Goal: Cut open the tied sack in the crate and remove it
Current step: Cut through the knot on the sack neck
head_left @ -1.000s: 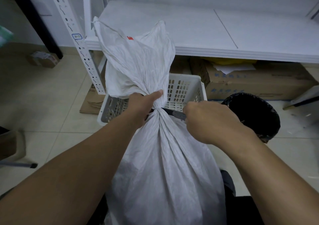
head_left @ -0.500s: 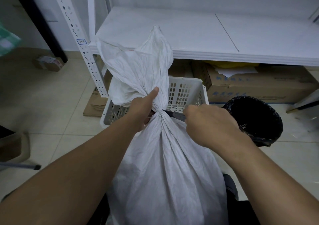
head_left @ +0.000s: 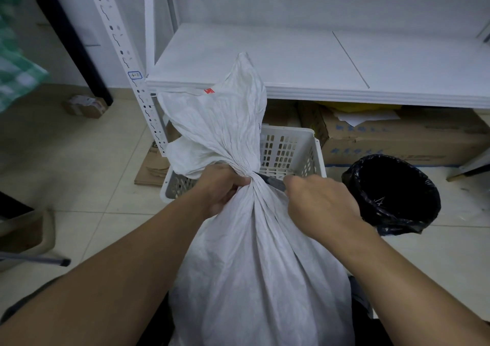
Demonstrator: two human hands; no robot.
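A tall white woven sack stands in front of me, cinched tight at its neck, with its crumpled top fanning out above the tie. My left hand grips the neck from the left, fingers closed around it. My right hand is closed on a knife, whose dark blade points left into the tie. A white perforated plastic crate sits on the floor just behind the sack. The sack's base is hidden below the frame.
A black-lined waste bin stands to the right of the crate. A white metal shelf runs across behind, with cardboard boxes under it. Flattened cardboard lies by the shelf post. A small box is on the tiled floor at left.
My left thumb, raised against the sack's neck before, has folded down into a closed grip. The sack's top has shifted upright. The knife stays at the tie.
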